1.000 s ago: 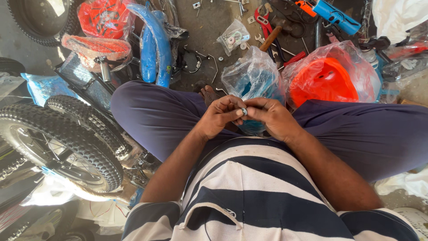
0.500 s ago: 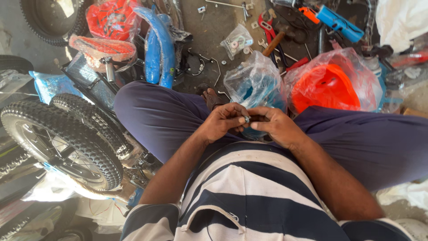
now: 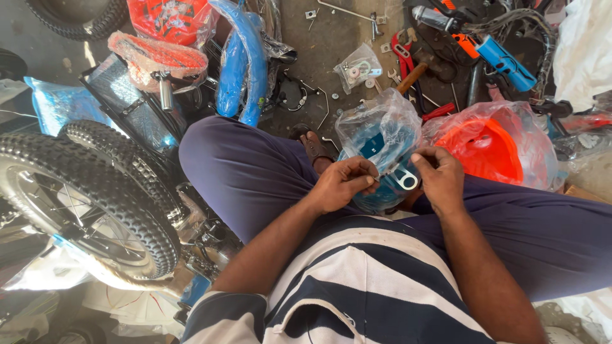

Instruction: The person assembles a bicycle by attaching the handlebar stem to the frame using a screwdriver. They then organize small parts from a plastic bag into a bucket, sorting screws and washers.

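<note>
I sit cross-legged on the floor in a striped shirt and dark blue trousers. My left hand (image 3: 344,183) and my right hand (image 3: 438,178) meet above my lap. Between their fingertips they pinch a small silver metal washer-like bracket (image 3: 403,179) with a round hole. Just behind my hands lies a blue part wrapped in clear plastic (image 3: 381,139). An orange part in a plastic bag (image 3: 494,148) rests over my right knee.
A small knobby bicycle wheel (image 3: 83,197) lies at my left. Blue mudguards (image 3: 245,60), red wrapped parts (image 3: 159,38), a bag of small hardware (image 3: 358,67), red pliers (image 3: 403,54), a hammer (image 3: 414,75) and a blue-handled tool (image 3: 507,64) lie on the floor ahead.
My hands have moved slightly apart and forward; the silver bracket between my fingertips now shows more plainly. The view has tilted a little.
</note>
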